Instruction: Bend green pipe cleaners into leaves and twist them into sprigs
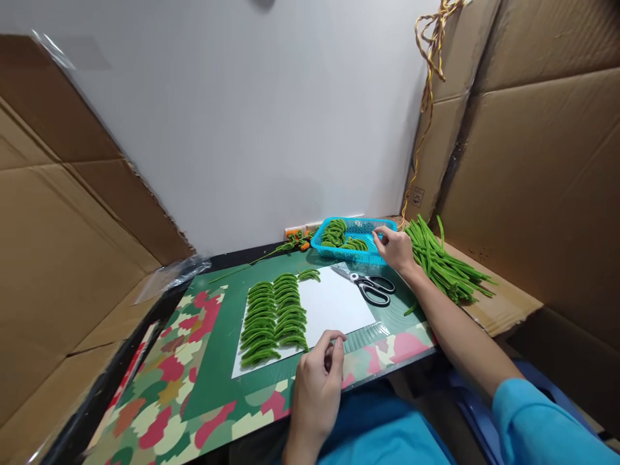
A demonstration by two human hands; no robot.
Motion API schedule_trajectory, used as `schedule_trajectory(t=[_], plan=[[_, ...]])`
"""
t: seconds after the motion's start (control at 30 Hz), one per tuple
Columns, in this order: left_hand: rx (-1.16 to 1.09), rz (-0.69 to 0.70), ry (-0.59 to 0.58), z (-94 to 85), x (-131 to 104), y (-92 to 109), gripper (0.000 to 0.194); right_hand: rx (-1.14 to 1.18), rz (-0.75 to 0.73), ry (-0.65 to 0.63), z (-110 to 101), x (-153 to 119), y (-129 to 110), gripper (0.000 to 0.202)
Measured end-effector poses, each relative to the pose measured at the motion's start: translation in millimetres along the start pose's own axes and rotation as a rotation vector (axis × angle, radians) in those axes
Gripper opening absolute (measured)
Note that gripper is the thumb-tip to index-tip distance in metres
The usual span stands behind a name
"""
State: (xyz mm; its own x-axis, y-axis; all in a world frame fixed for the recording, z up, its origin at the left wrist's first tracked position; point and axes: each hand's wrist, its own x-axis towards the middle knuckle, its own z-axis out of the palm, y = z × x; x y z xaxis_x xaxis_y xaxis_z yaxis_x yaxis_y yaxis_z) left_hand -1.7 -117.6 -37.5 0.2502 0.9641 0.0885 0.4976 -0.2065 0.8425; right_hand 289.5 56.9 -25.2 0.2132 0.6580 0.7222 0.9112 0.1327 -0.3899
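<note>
My left hand (317, 387) is at the table's front edge, below the white paper (339, 307). Its fingers are curled in towards the thumb, and anything between them is hidden. My right hand (396, 250) is over the right end of a blue plastic basket (356, 256), with finger and thumb bent together; I cannot make out what they hold. Short curved green fuzzy pieces (261, 323), like bent pipe cleaners, lie in two columns on the paper, with a small group topping a third. More green pieces (335, 232) are heaped in the basket's left part.
Black-handled scissors (374, 289) lie across the paper's right edge. A bundle of long green pipe cleaners (445, 268) is at the right. Behind lies an orange-flowered stem (298, 240). Cardboard walls (542, 161) stand at both sides, and a twisted cord (429, 84) hangs at the back right.
</note>
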Motion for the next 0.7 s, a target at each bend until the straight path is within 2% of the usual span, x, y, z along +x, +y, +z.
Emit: schedule_trajectory(t=[0.37, 0.53, 0.7], plan=[[-0.001, 0.0, -0.001, 0.3, -2, 2, 0.037, -0.022, 0.01, -0.032, -5, 0, -7, 0.032], [-0.001, 0.004, -0.005, -0.3, -2, 3, 0.037, -0.164, 0.134, 0.028, -20, 6, 2, 0.031], [0.035, 0.007, 0.005, 0.1, -2, 2, 0.037, -0.308, 0.32, 0.099, -35, 5, 30, 0.028]])
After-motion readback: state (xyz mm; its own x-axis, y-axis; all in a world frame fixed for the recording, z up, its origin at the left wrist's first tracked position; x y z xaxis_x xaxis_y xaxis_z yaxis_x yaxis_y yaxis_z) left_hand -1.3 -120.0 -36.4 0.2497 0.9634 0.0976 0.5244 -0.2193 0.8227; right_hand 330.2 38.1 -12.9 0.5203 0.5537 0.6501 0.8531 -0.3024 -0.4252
